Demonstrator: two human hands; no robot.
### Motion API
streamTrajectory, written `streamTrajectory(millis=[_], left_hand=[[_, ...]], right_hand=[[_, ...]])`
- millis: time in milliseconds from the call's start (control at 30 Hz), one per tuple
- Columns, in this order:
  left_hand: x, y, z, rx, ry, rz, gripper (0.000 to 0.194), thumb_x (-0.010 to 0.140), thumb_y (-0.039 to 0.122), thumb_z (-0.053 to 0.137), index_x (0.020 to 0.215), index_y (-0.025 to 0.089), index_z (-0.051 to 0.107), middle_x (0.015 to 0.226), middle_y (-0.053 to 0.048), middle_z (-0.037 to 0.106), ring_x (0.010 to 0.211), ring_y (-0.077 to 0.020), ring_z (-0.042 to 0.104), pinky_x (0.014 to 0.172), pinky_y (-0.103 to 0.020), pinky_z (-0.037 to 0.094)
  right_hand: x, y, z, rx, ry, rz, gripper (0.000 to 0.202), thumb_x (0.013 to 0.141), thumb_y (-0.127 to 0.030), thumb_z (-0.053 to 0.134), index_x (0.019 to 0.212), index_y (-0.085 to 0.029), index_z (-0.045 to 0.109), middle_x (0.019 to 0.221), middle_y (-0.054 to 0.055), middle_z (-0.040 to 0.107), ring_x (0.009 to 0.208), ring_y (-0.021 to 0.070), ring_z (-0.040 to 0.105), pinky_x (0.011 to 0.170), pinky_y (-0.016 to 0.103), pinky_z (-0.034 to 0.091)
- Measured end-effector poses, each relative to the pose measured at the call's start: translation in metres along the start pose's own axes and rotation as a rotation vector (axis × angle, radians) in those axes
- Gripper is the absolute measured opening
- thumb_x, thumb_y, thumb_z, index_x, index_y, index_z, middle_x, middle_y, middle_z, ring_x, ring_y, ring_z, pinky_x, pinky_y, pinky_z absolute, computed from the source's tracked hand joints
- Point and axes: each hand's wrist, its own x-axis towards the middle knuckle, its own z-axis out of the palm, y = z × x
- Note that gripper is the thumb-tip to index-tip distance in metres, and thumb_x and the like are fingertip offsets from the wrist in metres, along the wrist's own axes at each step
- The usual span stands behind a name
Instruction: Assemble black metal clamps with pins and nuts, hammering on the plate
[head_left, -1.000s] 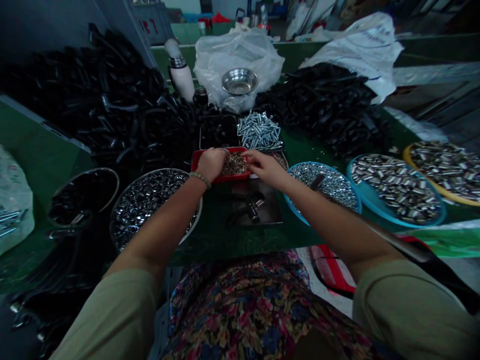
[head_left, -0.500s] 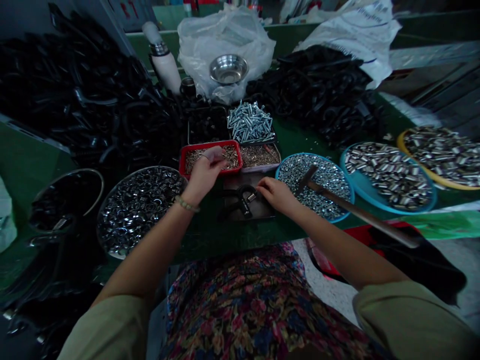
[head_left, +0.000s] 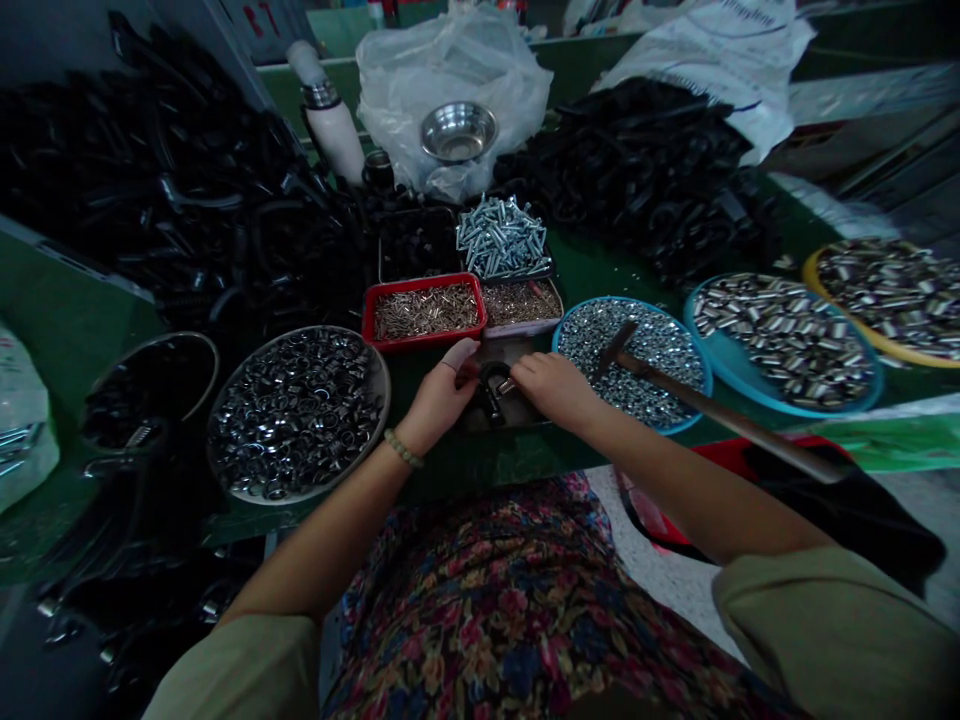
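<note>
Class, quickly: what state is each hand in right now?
Left hand: fingers curled at the black part; grip unclear.
Right hand: fingers curled beside the ribbed metal piece; grip unclear.

Both forearms reach from the near side toward the middle, the left hand (head_left: 444, 400) with its fingers bent and fingertips turned right, the right hand (head_left: 556, 390) palm down with its fingers curled and pointing left, the two close together but apart.
</note>
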Motion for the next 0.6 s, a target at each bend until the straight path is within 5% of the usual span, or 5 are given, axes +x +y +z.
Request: streamTrajectory(millis=[200, 300, 400, 500, 600], left_hand=[[0.003, 0.006, 0.0, 0.076, -0.048, 0.022, 0.057, 0.076, 0.003, 0.051, 0.131, 0.019, 0.043, 0.092, -0.003, 0.057, 0.079, -0.0131, 0.059, 0.075, -0.025, 0.051], [0.002, 0.019, -0.002, 0.314, -0.106, 0.112, 0.051, 0.08, 0.006, 0.048, 0.129, 0.021, 0.046, 0.101, -0.006, 0.058, 0.084, -0.0159, 0.059, 0.079, -0.028, 0.05], [-0.002, 0.033, -0.004, 0.603, -0.223, 0.179, 0.036, 0.087, 0.014, 0.044, 0.12, 0.025, 0.055, 0.115, -0.007, 0.056, 0.09, -0.0189, 0.059, 0.083, -0.031, 0.048], [-0.01, 0.033, -0.007, 0.702, -0.275, 0.173, 0.026, 0.092, 0.022, 0.041, 0.108, 0.024, 0.061, 0.118, -0.006, 0.058, 0.095, -0.0191, 0.059, 0.086, -0.03, 0.047], [-0.021, 0.02, -0.01, 0.71, -0.205, 0.245, 0.025, 0.091, 0.028, 0.047, 0.11, 0.023, 0.063, 0.123, -0.007, 0.058, 0.113, -0.0225, 0.053, 0.1, -0.035, 0.042]], right_hand=[[-0.061, 0.046, -0.008, -0.036, 0.038, 0.329, 0.034, 0.093, -0.036, 0.046, 0.117, -0.015, 0.057, 0.108, 0.013, 0.065, 0.099, 0.0275, 0.055, 0.078, 0.036, 0.038], [-0.097, 0.079, -0.007, -0.136, -0.069, 0.54, 0.032, 0.09, -0.038, 0.049, 0.11, -0.015, 0.059, 0.103, 0.015, 0.065, 0.097, 0.0311, 0.056, 0.075, 0.039, 0.04], [-0.113, 0.097, -0.003, -0.167, -0.131, 0.577, 0.034, 0.089, -0.035, 0.05, 0.114, -0.013, 0.057, 0.104, 0.017, 0.064, 0.097, 0.0318, 0.057, 0.075, 0.04, 0.042], [-0.109, 0.091, -0.003, -0.142, -0.135, 0.551, 0.035, 0.091, -0.03, 0.043, 0.118, -0.011, 0.055, 0.104, 0.018, 0.062, 0.093, 0.0301, 0.06, 0.074, 0.038, 0.044], [-0.093, 0.065, -0.015, 0.022, -0.055, 0.562, 0.037, 0.094, -0.03, 0.036, 0.123, -0.013, 0.051, 0.11, 0.018, 0.06, 0.089, 0.0279, 0.062, 0.067, 0.035, 0.046]])
